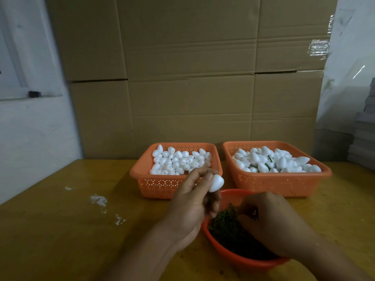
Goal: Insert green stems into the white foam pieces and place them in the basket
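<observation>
My left hand [190, 203] pinches a white egg-shaped foam piece [216, 183] between thumb and fingers, just above the near rim of the left basket. My right hand [269, 222] reaches into a round orange bowl [239, 258] of green stems [223, 226], its fingers curled down among them; whether it grips a stem is hidden. The left orange basket [160, 185] holds plain white foam pieces. The right orange basket [269, 184] holds foam pieces with green stems showing among them.
Everything sits on a yellow-brown wooden table [60, 230] with white specks at the left. Large cardboard boxes [182, 78] stand right behind the baskets. A white wall is at the left, and plastic sheeting with stacked grey items at the right.
</observation>
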The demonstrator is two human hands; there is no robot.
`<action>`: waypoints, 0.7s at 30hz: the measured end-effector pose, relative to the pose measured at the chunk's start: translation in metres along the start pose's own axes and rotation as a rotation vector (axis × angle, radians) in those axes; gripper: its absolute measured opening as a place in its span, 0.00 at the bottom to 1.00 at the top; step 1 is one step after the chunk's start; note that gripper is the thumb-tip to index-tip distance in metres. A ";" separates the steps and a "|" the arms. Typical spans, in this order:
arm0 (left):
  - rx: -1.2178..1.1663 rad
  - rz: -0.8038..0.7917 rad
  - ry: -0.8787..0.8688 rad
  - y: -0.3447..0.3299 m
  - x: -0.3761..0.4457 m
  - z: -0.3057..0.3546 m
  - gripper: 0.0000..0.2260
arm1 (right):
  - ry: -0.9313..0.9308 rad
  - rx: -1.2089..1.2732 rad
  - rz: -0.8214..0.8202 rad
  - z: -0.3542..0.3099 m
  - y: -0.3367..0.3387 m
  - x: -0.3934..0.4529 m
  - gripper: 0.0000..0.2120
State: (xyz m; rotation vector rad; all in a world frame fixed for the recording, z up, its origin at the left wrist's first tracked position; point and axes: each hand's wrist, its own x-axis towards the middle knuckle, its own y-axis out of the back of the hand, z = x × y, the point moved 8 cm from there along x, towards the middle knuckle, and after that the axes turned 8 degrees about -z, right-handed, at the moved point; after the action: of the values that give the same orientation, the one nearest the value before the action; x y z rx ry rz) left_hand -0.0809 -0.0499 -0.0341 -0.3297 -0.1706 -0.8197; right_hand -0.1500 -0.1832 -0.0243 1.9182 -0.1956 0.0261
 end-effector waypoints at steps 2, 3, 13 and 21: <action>-0.031 -0.015 0.021 -0.001 0.000 -0.001 0.10 | -0.005 0.032 0.021 0.000 0.004 -0.001 0.03; -0.032 -0.016 0.031 -0.001 -0.001 -0.002 0.13 | -0.011 0.045 0.023 0.001 0.004 -0.001 0.04; -0.040 0.017 0.098 0.000 -0.003 -0.009 0.09 | 0.021 0.781 0.057 0.007 0.004 -0.002 0.12; -0.064 0.011 0.134 -0.005 -0.004 -0.011 0.21 | 0.215 1.197 0.095 -0.004 0.015 -0.005 0.23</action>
State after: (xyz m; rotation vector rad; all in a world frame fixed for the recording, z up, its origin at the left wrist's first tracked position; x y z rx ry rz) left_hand -0.0870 -0.0540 -0.0446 -0.3348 -0.0172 -0.8348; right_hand -0.1571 -0.1839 -0.0100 3.0655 -0.1281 0.5099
